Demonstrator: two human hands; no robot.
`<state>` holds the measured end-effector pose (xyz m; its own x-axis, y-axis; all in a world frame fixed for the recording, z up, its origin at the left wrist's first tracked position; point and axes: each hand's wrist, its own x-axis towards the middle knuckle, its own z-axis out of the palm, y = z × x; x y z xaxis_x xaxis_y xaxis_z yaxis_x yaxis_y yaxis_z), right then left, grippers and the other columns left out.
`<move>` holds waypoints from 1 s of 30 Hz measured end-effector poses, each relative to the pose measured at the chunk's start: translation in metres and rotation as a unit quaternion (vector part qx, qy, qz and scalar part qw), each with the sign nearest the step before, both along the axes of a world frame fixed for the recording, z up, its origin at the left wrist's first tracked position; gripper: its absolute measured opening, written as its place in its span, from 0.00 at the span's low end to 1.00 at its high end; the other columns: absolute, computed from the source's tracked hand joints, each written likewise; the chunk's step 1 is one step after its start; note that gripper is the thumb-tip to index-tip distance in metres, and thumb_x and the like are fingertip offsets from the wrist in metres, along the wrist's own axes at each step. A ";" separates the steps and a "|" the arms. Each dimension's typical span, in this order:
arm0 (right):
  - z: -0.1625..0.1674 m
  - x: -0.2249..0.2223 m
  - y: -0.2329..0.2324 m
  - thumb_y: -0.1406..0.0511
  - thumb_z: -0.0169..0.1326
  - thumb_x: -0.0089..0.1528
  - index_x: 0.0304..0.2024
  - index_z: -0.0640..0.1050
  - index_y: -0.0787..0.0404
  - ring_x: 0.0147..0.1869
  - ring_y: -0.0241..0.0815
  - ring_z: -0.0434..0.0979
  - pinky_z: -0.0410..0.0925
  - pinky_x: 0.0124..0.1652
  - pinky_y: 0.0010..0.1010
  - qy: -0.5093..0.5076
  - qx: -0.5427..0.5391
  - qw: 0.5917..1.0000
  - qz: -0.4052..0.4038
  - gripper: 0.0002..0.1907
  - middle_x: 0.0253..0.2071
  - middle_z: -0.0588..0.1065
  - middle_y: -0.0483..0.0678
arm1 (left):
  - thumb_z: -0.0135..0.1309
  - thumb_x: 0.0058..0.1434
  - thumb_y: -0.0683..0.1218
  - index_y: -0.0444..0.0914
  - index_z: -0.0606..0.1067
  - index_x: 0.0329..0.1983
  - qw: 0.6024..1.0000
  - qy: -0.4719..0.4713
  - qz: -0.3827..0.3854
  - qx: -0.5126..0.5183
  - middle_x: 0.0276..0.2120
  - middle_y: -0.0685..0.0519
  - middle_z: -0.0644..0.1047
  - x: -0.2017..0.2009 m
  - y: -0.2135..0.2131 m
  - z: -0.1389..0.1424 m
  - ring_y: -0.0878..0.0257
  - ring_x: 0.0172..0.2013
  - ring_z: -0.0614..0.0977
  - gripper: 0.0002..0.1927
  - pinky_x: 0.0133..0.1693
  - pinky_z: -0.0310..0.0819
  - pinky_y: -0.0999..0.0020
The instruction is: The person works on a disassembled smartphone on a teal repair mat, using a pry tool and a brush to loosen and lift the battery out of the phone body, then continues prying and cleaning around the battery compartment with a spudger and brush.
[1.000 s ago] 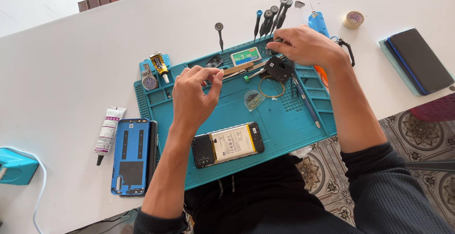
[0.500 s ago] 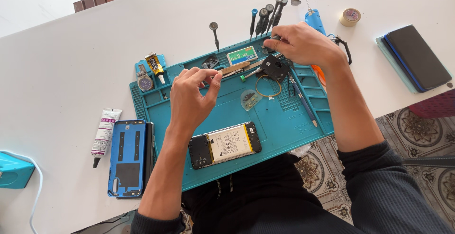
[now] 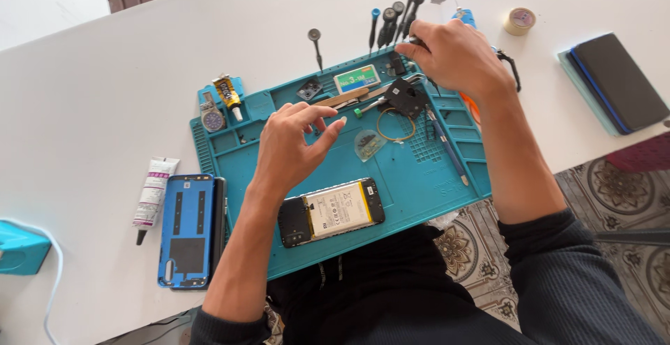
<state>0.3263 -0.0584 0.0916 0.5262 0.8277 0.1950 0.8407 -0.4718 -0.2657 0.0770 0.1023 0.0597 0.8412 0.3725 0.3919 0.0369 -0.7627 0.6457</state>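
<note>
My left hand [image 3: 293,146] hovers over the teal work mat [image 3: 433,170], fingers loosely apart and holding nothing. Its fingertips are close to a flat wooden stick and tweezers [image 3: 352,97]. Just below its wrist lies an opened phone [image 3: 331,211] with its battery showing. My right hand [image 3: 457,59] is at the mat's far edge. Its fingers are closed on the near end of one of several dark screwdrivers [image 3: 394,17] lying on the white table. A black phone part with a thin wire loop [image 3: 403,104] lies under that hand.
A blue phone back cover [image 3: 185,230] and a white glue tube [image 3: 152,191] lie left of the mat. A small glue bottle [image 3: 228,96] sits in the mat's far left corner. A tape roll [image 3: 520,20] and a dark case [image 3: 618,79] are at the right, a teal device [image 3: 21,254] at the far left.
My left hand's fingers have spread out of a pinch and moved slightly nearer. My right hand has stayed at the screwdrivers.
</note>
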 end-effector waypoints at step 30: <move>0.007 -0.006 -0.041 0.59 0.59 0.62 0.45 0.85 0.52 0.41 0.53 0.82 0.73 0.46 0.45 0.068 -0.202 0.971 -0.108 0.11 0.35 0.82 0.53 | 0.62 0.62 0.54 0.41 0.84 0.41 1.000 0.014 0.007 0.003 0.24 0.56 0.80 -0.002 0.002 0.004 0.63 0.29 0.76 0.13 0.35 0.71 0.63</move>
